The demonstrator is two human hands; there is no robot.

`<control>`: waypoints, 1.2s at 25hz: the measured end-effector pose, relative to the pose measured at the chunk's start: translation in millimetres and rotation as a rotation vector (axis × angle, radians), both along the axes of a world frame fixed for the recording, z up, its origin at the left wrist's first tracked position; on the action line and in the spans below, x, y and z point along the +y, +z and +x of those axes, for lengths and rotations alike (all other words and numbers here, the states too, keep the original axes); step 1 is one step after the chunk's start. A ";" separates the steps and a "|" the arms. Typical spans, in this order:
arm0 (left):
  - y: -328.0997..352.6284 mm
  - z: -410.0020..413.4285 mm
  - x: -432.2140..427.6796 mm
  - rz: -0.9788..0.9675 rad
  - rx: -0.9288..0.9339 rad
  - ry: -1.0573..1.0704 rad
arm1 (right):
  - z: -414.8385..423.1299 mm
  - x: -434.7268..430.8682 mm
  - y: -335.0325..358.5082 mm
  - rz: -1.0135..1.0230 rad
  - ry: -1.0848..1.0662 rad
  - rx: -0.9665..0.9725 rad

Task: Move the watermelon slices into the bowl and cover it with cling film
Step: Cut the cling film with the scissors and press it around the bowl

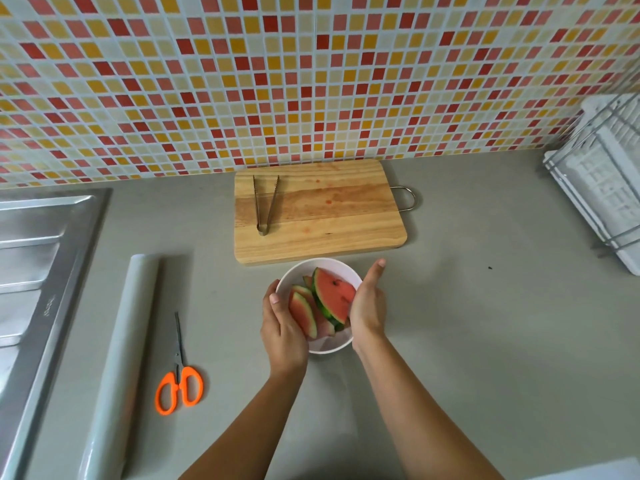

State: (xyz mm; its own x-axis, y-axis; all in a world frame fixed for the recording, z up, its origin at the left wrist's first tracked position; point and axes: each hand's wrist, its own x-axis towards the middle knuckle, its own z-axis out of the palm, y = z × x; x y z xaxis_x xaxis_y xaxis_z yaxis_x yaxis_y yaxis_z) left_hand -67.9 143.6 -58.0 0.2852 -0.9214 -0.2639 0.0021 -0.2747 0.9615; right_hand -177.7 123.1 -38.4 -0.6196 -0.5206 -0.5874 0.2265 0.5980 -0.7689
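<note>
A white bowl (329,268) sits on the grey counter just in front of the cutting board. Several watermelon slices (334,297) with green rinds stand inside it. My left hand (282,327) cups the bowl's left side, thumb on the rim. My right hand (367,306) cups the right side, fingers stretched along the rim. A long roll of cling film (121,358) lies on the counter to the left, apart from both hands. I cannot tell whether any film lies over the bowl.
A wooden cutting board (329,216) with metal tongs (265,206) lies against the tiled wall. Orange-handled scissors (179,379) rest between roll and bowl. A steel sink (31,271) is at the left, a white dish rack (602,178) at the right.
</note>
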 end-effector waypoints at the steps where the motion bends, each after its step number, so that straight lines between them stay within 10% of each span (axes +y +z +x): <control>1: -0.1 0.1 0.2 0.001 0.006 0.003 | 0.5 -0.2 0.6 0.011 -0.006 0.005; 30: 3.6 9.1 -7.9 -0.019 -0.025 -0.116 | -15.3 12.6 12.7 0.413 0.783 0.560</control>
State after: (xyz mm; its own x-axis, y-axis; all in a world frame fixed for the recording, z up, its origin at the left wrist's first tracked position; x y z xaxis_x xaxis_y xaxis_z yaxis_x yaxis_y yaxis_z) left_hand -58.7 135.7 -54.4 0.1825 -0.9533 -0.2404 -0.0526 -0.2537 0.9659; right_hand -193.0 135.7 -25.7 -0.4338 -0.7180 -0.5443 -0.6627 0.6636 -0.3472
